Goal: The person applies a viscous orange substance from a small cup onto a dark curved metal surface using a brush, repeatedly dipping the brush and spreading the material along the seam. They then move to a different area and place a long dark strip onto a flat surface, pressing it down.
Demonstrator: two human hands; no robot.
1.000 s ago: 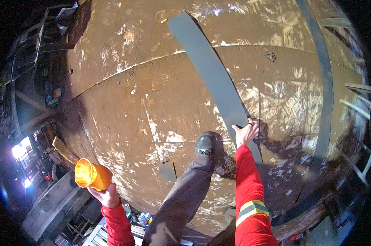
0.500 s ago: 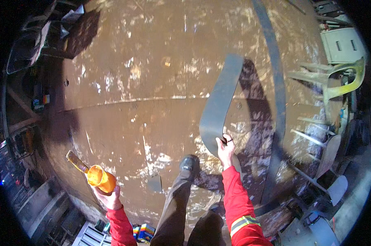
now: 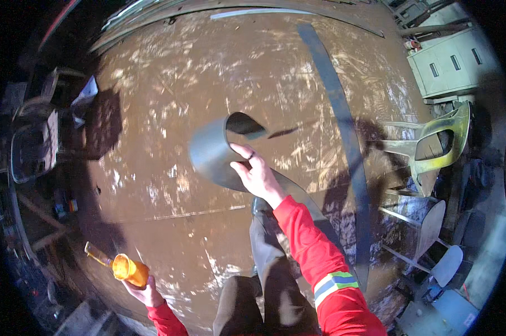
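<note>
My right hand [image 3: 259, 178] is closed on the edge of a wide, dark grey flexible strip [image 3: 208, 150], which looks like rubber. The strip curls over to the left of the hand, and its other part trails behind my right forearm. At the lower left, my left hand [image 3: 145, 293] grips an orange cup [image 3: 135, 272] with yellow-orange matter on its inside and rim. A flat brush [image 3: 98, 255] sticks out to the left beside the cup's rim; whether the fingers hold it too is hidden. On the floor to the right lies a second long grey strip [image 3: 342, 115].
I stand on a brown, scuffed floor [image 3: 163, 185]. Along the right are a yellow-and-grey chair [image 3: 460, 140], another overturned chair [image 3: 432, 224] and a pale cabinet [image 3: 449, 64]. Chair frames [image 3: 37, 145] stand at the left. Long bars [image 3: 152, 25] lie along the far edge.
My right hand has moved left and farther out, and the strip, stretched out before, now curls over. The view has shifted toward the far bars. My left hand still holds the cup.
</note>
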